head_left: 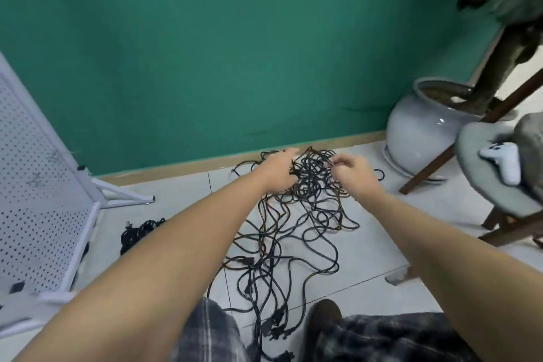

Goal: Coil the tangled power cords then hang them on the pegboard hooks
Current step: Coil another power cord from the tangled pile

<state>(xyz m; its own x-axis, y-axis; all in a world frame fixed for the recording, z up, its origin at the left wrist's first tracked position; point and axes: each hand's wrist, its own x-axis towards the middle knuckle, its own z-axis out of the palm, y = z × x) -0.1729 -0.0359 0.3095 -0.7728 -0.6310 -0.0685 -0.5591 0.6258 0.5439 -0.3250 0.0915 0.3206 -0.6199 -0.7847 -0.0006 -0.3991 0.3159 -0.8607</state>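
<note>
Right of the white pegboard (38, 200), the tangled power cords (293, 244) sprawl over the tiled floor (382, 247) toward the green wall (205, 53). The left hand (279, 170) takes the raised knot at the tangle's far end in its grip, and the right hand (355, 173) pinches a strand on the knot's other side. A second black cord bundle (138, 232) lies at the pegboard's foot. Farther right of the pegboard stand a pale ceramic pot (417, 138) and a chair (499, 200) holding a white controller (502, 161).
</note>
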